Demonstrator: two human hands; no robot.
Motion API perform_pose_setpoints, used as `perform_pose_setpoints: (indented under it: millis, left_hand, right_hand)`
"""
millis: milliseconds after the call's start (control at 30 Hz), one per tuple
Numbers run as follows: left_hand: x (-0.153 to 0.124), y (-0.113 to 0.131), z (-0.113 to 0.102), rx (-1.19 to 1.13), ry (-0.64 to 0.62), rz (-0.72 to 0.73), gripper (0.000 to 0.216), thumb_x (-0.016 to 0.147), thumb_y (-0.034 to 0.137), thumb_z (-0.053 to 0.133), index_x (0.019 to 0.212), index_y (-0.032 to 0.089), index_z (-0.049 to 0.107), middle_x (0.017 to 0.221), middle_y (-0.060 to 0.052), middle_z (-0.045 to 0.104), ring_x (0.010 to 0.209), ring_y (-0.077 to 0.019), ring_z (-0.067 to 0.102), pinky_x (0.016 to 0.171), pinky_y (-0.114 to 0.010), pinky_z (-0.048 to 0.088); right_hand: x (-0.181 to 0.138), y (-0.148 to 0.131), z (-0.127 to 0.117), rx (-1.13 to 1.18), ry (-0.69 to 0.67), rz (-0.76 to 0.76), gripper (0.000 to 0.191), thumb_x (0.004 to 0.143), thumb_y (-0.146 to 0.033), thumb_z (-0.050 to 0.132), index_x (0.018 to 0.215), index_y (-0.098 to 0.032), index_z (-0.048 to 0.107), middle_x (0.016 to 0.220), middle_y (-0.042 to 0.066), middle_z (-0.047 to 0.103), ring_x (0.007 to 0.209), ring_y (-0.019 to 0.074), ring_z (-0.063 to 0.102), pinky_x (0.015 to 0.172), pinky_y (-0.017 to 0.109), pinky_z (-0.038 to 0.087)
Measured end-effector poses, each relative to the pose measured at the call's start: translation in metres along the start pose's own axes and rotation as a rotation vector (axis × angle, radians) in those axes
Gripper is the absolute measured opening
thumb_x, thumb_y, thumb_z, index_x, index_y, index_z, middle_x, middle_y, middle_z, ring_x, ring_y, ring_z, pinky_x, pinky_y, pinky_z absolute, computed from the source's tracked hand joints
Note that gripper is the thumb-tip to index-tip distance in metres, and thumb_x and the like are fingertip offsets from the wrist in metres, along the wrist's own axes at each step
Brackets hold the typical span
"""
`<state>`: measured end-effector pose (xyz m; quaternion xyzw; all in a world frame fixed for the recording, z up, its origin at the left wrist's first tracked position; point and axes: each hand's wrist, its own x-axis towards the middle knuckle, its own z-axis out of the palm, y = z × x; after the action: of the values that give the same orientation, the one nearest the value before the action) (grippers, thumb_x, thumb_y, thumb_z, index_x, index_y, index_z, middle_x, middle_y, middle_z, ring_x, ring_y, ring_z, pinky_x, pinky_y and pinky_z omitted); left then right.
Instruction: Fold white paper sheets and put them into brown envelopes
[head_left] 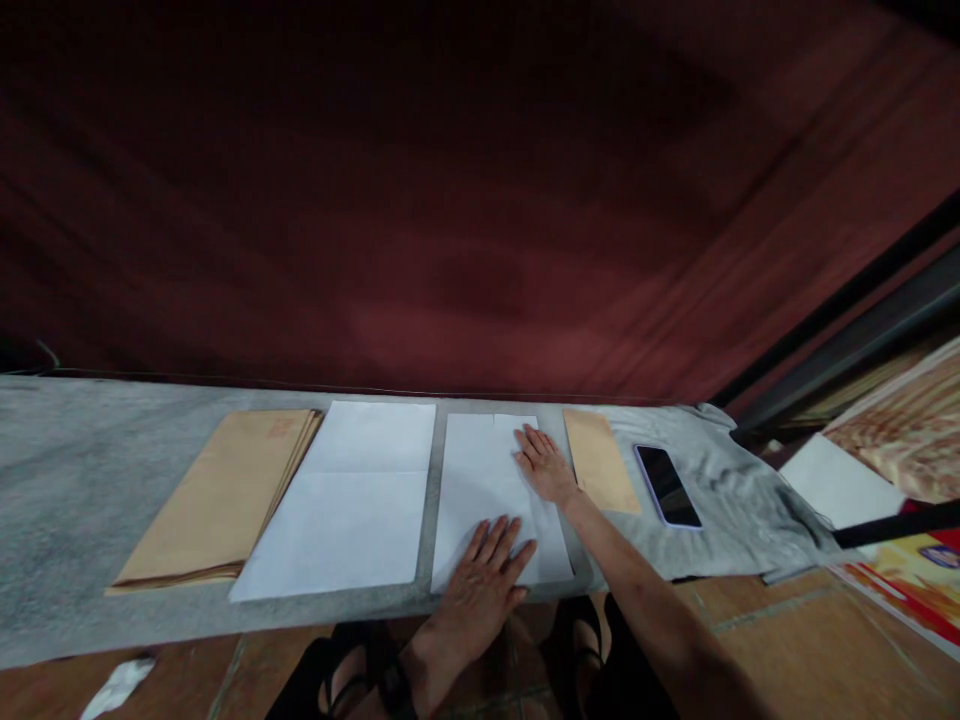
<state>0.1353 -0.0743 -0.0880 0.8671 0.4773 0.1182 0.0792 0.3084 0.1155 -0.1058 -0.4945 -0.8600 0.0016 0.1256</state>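
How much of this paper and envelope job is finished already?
Barely started, it seems. Maybe done: one brown envelope lies alone near the phone, contents unseen. In hand: the left hand and right hand press flat on a white sheet. Left: a paper stack and an envelope stack lie untouched beside it.

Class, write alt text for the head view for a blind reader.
A left hand and right hand press flat on a white sheet on a grey cloth. Beside it lie a stack of brown envelopes, a white paper, a single envelope and a phone.
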Motion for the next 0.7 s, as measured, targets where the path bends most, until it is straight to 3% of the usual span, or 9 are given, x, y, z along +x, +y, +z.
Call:
perform_pose_setpoints:
  millis: [167,233,400,500,700]
  left_hand:
    - [-0.009,-0.007,-0.003,0.004,0.016,-0.006,0.061,0.094,0.019,0.054,0.153,0.026,0.039,0.163,-0.007,0.035,0.15,-0.0263,0.034,0.122,-0.055,0.032]
    - [-0.014,-0.01,-0.008,0.005,0.014,-0.007,0.062,0.092,0.015,0.052,0.152,0.024,0.041,0.162,-0.008,0.037,0.149,-0.0262,0.037,0.121,-0.056,0.034]
    - [-0.019,-0.018,-0.025,-0.013,-0.006,-0.025,0.062,0.085,0.008,0.048,0.146,0.018,0.049,0.157,-0.011,0.045,0.144,-0.0241,0.045,0.119,-0.049,0.038]
    - [-0.018,-0.022,-0.033,-0.024,-0.022,-0.056,0.058,0.083,0.007,0.049,0.14,0.017,0.056,0.15,-0.012,0.054,0.139,-0.025,0.052,0.117,-0.047,0.041]
    - [-0.014,-0.024,-0.052,-0.095,0.01,-0.148,0.036,0.101,0.02,0.042,0.127,0.019,0.066,0.133,-0.009,0.069,0.125,-0.024,0.064,0.109,-0.043,0.049]
  right_hand:
    - [-0.037,0.003,-0.006,0.026,-0.033,-0.011,0.052,0.105,-0.033,0.037,0.152,-0.014,0.044,0.16,0.014,0.041,0.148,0.026,0.038,0.12,0.049,0.036]
    - [-0.064,0.007,-0.012,0.116,-0.077,-0.08,0.051,0.104,-0.032,0.039,0.153,-0.016,0.043,0.161,0.012,0.039,0.149,0.0242,0.036,0.122,0.047,0.034]
    - [-0.114,0.012,-0.031,0.324,-0.145,-0.073,0.055,0.099,-0.017,0.04,0.153,-0.023,0.043,0.161,0.006,0.041,0.148,0.0197,0.037,0.124,0.045,0.033]
    - [-0.12,0.011,-0.042,0.42,-0.174,-0.041,0.064,0.09,-0.006,0.039,0.152,-0.024,0.046,0.16,0.005,0.041,0.148,0.019,0.037,0.125,0.045,0.031]
    - [-0.118,0.017,-0.063,0.587,-0.286,-0.037,0.075,0.08,0.0,0.043,0.148,-0.029,0.051,0.16,0.001,0.042,0.148,0.0185,0.038,0.125,0.045,0.029]
